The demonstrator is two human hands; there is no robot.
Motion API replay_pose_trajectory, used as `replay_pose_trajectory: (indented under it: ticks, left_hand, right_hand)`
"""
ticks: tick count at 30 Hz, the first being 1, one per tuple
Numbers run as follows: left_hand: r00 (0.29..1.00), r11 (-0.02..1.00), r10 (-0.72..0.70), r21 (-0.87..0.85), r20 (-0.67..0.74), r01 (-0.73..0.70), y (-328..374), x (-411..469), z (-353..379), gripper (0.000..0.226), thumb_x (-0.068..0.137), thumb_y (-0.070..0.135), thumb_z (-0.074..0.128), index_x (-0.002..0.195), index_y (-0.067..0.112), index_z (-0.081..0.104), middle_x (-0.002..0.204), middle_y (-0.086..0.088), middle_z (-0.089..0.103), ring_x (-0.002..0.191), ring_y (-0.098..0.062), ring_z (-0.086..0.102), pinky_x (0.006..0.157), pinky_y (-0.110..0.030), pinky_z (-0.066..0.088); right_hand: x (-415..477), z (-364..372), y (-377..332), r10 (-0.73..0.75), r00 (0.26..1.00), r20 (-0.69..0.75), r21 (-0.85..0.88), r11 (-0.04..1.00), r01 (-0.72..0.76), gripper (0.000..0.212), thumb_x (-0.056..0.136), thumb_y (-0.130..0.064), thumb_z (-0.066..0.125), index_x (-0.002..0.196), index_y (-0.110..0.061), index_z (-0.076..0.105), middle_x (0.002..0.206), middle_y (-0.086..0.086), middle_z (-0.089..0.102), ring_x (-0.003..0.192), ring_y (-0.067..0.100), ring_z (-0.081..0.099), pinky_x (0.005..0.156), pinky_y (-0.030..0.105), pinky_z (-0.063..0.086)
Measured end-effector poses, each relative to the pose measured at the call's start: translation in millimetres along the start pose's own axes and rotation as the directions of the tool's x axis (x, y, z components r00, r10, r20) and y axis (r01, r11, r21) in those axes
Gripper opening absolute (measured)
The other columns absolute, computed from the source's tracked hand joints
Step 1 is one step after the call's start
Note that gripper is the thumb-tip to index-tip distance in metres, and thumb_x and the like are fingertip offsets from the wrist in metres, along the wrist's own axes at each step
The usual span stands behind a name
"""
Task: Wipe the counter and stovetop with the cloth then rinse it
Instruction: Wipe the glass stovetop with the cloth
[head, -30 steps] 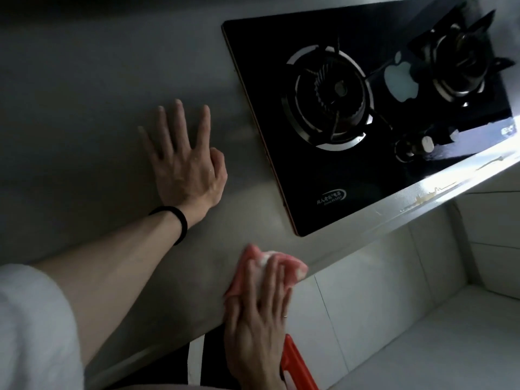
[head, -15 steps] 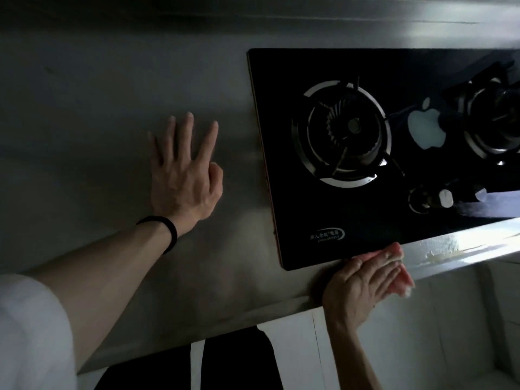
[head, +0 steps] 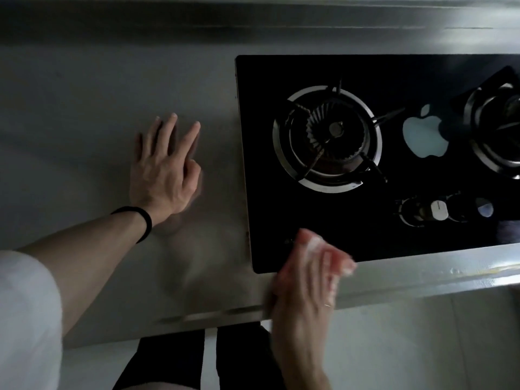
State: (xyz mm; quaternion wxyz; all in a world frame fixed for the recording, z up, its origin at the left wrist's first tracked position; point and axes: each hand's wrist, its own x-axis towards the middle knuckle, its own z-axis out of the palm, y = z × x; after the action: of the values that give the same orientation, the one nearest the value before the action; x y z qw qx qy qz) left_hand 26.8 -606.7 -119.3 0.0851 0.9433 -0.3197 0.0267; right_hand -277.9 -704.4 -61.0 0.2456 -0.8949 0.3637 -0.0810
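Cloth [head: 339,260], where?
On the stovetop's [head: 281,71] front left corner, lapping onto the counter [head: 84,94] edge, under the right hand [head: 302,291]. Fingers lie flat across it, pressing; blurred.
Left hand [head: 163,173]?
Flat on the counter beside the stovetop, fingers straight and spread, holding nothing. Black band [head: 142,220] on the wrist.

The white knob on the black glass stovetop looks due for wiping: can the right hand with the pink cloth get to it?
Probably yes: the right hand presses the pink cloth at the black glass stovetop's front edge, with only bare glass between it and the white knob.
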Motion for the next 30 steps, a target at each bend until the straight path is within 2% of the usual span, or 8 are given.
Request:
replay_pose_trajectory:
  ticks: [2,7,10,14,19,24,27,30]
  left_hand:
    - [1.000,1.000,0.006,0.009,-0.025,-0.006,-3,0,7,0.070,0.093,0.039,0.042,0.162,0.040,0.027,0.169,-0.007,0.026,0.152,-0.037,0.028,0.124,-0.061,0.021]
    - [0.999,1.000,0.021,0.024,-0.049,-0.020,-10,2,17,0.073,0.093,0.040,0.040,0.164,0.043,0.023,0.170,-0.004,0.023,0.152,-0.037,0.029,0.123,-0.061,0.023]
    - [0.998,1.000,0.021,0.001,-0.061,-0.021,-8,2,18,0.073,0.092,0.038,0.042,0.163,0.041,0.026,0.170,-0.005,0.024,0.152,-0.038,0.030,0.122,-0.062,0.024]
    - [0.998,0.999,0.025,-0.026,-0.058,-0.026,-8,2,17,0.074,0.092,0.036,0.043,0.163,0.040,0.026,0.170,-0.005,0.024,0.153,-0.038,0.028,0.123,-0.063,0.023]
    - [1.000,1.000,0.000,-0.025,-0.012,-0.001,-5,3,12,0.071,0.093,0.040,0.041,0.163,0.039,0.026,0.171,-0.006,0.021,0.156,-0.036,0.023,0.125,-0.062,0.017]
    - [1.000,0.999,0.016,-0.033,0.011,-0.015,-1,2,0,0.074,0.090,0.035,0.046,0.163,0.034,0.030,0.171,-0.010,0.025,0.155,-0.040,0.024,0.126,-0.062,0.015]
    - [0.999,1.000,0.006,-0.027,0.045,-0.005,3,2,-7,0.076,0.090,0.036,0.047,0.164,0.033,0.029,0.172,-0.011,0.024,0.157,-0.041,0.023,0.127,-0.062,0.013]
    - [0.996,1.000,0.002,-0.020,0.091,0.000,4,3,-11,0.075,0.091,0.037,0.045,0.164,0.033,0.029,0.172,-0.011,0.022,0.158,-0.040,0.020,0.126,-0.064,0.013]
  right_hand:
    - [-10,18,-28,-0.112,0.975,0.194,0.048,0.993,0.105,0.065,0.103,-0.022,0.034,0.167,-0.015,0.020,0.174,0.002,0.023,0.162,0.023,0.016,0.128,0.060,0.019]
    - [40,32,-27,-0.330,0.907,0.261,-0.005,0.939,0.343,0.068,0.107,-0.036,0.042,0.168,-0.025,0.015,0.176,-0.007,0.013,0.163,0.014,0.006,0.132,0.043,0.011]
    - [96,41,-33,-0.310,0.912,0.268,-0.101,0.933,0.347,0.068,0.107,-0.037,0.043,0.167,-0.021,0.017,0.175,-0.002,0.016,0.162,0.017,0.009,0.132,0.043,0.008]
    - [170,58,-57,-0.301,0.919,0.255,-0.221,0.907,0.359,0.066,0.109,-0.036,0.029,0.167,-0.014,0.009,0.176,0.007,0.006,0.163,0.022,0.000,0.130,0.048,0.001]
    - [225,72,-83,-0.223,0.933,0.281,-0.245,0.924,0.294,0.072,0.107,-0.033,0.033,0.167,-0.010,0.001,0.176,0.011,-0.002,0.163,0.023,-0.007,0.130,0.045,-0.009]
    - [137,56,-60,-0.203,0.956,0.211,-0.262,0.930,0.256,0.074,0.103,-0.033,0.040,0.166,-0.004,0.013,0.174,0.015,0.011,0.163,0.027,0.003,0.130,0.057,0.007]
    - [45,47,-34,-0.130,0.972,0.197,-0.233,0.957,0.175,0.084,0.091,-0.032,0.061,0.162,-0.001,0.029,0.175,0.012,0.010,0.163,0.030,0.009,0.131,0.048,0.007]
    - [17,46,-28,-0.159,0.974,0.159,-0.222,0.956,0.192,0.073,0.092,-0.034,0.049,0.154,0.004,0.038,0.176,0.008,0.001,0.163,0.024,0.003,0.130,0.042,0.008]
